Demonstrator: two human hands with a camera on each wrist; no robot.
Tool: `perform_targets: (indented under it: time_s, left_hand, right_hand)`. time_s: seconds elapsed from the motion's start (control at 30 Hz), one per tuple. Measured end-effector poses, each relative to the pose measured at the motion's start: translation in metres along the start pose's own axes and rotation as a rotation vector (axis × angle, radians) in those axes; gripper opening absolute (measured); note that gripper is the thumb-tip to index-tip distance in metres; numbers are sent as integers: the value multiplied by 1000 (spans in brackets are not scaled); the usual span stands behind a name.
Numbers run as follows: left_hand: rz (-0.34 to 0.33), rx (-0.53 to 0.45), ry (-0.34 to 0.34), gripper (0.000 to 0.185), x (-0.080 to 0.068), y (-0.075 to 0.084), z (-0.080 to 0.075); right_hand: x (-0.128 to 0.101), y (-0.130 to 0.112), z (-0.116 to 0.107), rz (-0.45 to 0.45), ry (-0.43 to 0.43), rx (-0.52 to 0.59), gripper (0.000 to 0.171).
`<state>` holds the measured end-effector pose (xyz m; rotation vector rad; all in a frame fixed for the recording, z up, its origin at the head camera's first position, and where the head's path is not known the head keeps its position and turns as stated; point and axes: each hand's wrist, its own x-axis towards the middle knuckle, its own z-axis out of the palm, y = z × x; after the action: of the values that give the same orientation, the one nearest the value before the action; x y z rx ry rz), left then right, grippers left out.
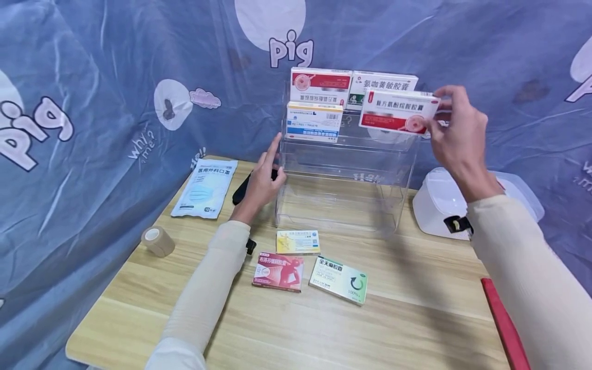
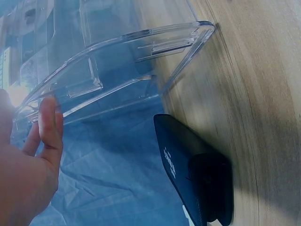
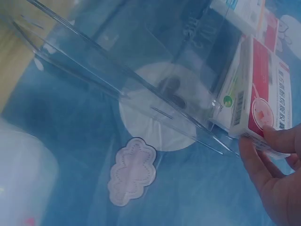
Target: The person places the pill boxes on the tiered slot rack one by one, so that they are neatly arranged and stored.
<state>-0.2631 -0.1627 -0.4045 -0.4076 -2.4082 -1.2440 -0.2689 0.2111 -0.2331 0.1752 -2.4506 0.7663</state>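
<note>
My right hand (image 1: pixel 460 131) pinches the right end of a white and red medicine box (image 1: pixel 398 112), which is tilted in front of the top tier of a clear acrylic display rack (image 1: pixel 339 159). The right wrist view shows the thumb and fingers on this box (image 3: pixel 265 94). Behind it, a white and green box (image 1: pixel 386 82) stands on the top tier beside another red and white box (image 1: pixel 321 85). A blue, white and yellow box (image 1: pixel 314 123) stands one tier lower at the left. My left hand (image 1: pixel 263 182) touches the rack's left side with fairly straight fingers.
A yellow box (image 1: pixel 298 242), a pink box (image 1: pixel 278 272) and a green box (image 1: pixel 339 280) lie before the rack. Leftward are a mask packet (image 1: pixel 203 188), a tan bandage roll (image 1: pixel 159 241) and a black case (image 2: pixel 188 165). Rightward are a white tub (image 1: pixel 437 203) and a red strip (image 1: pixel 504 324).
</note>
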Motion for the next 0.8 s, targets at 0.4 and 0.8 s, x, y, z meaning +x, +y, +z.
perform_targets:
  time_s: [0.4,0.8]
  left_hand:
    - [-5,3,-7,87,-1,2,-1]
    - [-8,-13,-12,87,-1,2,-1]
  right_hand:
    - [22,4,26,-75,15,-13,40]
    - [28,12,26,-71,-150,-92,42]
